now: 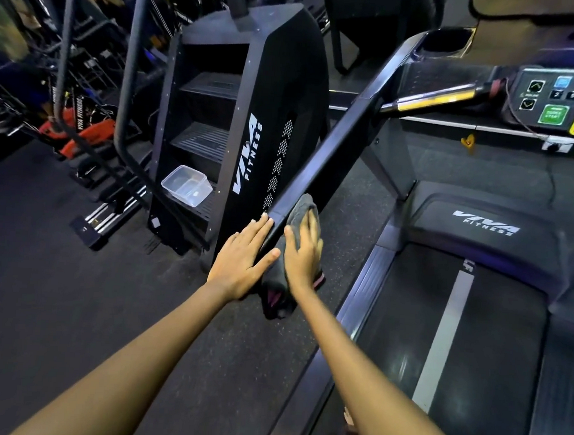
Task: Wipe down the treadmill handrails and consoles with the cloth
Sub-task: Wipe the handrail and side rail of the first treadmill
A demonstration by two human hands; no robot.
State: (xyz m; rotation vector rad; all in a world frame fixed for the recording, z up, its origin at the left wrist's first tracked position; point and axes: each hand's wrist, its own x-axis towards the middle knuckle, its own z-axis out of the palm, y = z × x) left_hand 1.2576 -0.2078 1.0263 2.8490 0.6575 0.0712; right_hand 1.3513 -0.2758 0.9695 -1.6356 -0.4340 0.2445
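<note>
The treadmill's black left handrail (pixel 343 133) runs from the console down to its near end at mid-frame. A grey cloth (pixel 301 208) with a pink edge is draped over that near end and hangs below it. My right hand (pixel 305 251) presses the cloth flat against the rail's right side, fingers straight. My left hand (pixel 243 255) lies flat on the rail's left side, fingers straight, thumb touching the cloth. The console (pixel 558 98), with a green and a red button, is at the upper right.
A black stair-climber machine (pixel 251 115) stands just left of the handrail, with a clear plastic tub (pixel 187 185) on its lowest step. The treadmill belt (pixel 445 342) lies to the right. Weights and racks (pixel 80 130) crowd the far left; dark rubber floor (pixel 59 288) lies below.
</note>
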